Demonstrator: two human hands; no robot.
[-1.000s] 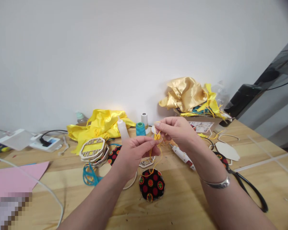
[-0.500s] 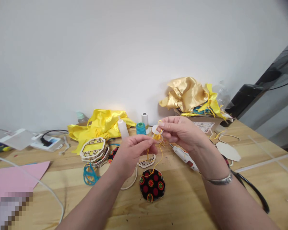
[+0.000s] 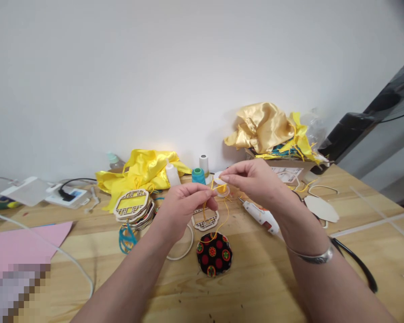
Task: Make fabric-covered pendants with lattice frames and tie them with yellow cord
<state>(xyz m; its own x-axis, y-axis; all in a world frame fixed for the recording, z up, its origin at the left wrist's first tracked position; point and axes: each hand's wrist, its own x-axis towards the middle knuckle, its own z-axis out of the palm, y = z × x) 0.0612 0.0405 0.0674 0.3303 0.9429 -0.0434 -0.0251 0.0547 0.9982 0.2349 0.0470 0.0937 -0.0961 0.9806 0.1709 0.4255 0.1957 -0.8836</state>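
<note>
Yellow cord runs between my hands and hangs down to a round black patterned fabric piece on the table. My left hand pinches the cord between thumb and fingertips. A little higher and to the right, my right hand pinches the cord too. Beneath my left hand lies a pale lattice-cut wooden frame, with yellow cord across it. Behind the fingertips stands a white-flanged spool of yellow cord, partly hidden by them.
Left of my hands lie stacked wooden frames, blue cord, a white ring and yellow satin. A teal thread cone stands behind. On the right are a glue gun and a cardboard box heaped with cloth scraps.
The small loop of cord at my right fingertips no longer shows. My hands are slightly farther apart, and the view has shifted a little.
</note>
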